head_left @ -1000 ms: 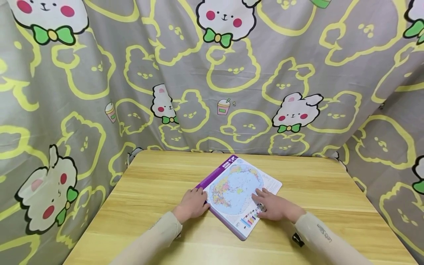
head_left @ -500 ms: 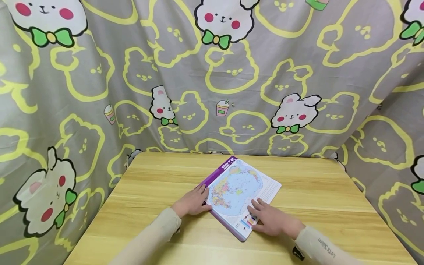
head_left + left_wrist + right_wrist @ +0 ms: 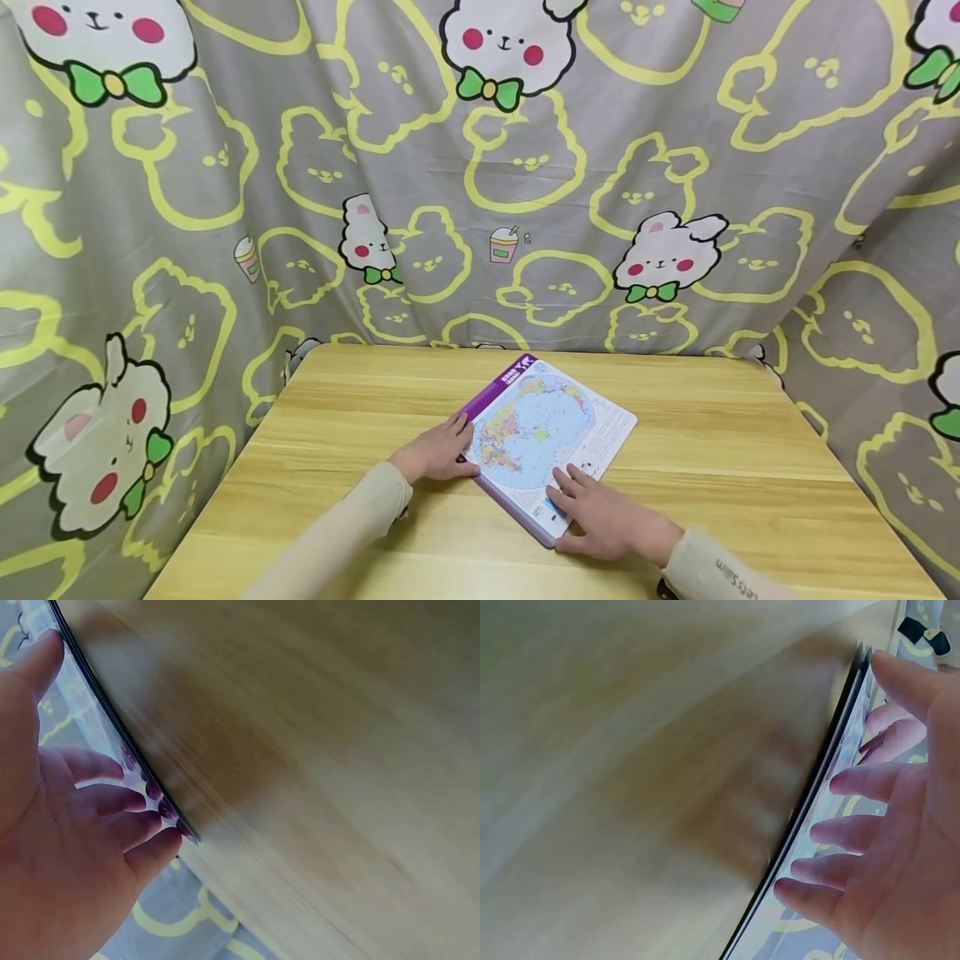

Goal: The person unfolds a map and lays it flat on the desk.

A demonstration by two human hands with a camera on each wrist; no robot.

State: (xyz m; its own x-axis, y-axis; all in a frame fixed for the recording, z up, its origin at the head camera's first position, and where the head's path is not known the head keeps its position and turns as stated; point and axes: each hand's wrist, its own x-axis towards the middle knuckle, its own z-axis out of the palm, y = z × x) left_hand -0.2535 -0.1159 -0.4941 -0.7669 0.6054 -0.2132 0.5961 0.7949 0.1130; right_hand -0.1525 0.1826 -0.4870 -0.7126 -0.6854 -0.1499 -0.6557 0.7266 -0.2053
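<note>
A flat, thin board printed with a world map (image 3: 534, 421) lies turned at an angle on the wooden table, a purple band along its upper left side. My left hand (image 3: 433, 454) rests at its left corner, fingers laid on the purple band and thumb at the near edge. My right hand (image 3: 609, 518) lies over the near right side, fingers spread and covering part of the printed legend, thumb by the near corner. Both wrist views show fairly straight fingertips (image 3: 795, 891) along the board's dark, layered edge (image 3: 112, 716).
The wooden table (image 3: 337, 400) extends around the board on every side. A grey curtain (image 3: 420, 167) with yellow outlines and white rabbit faces hangs behind it and on both sides.
My right hand has slid along the board's right side toward its near corner, uncovering more of the right edge. The left hand has shifted only slightly, and the board stays nearly in place.
</note>
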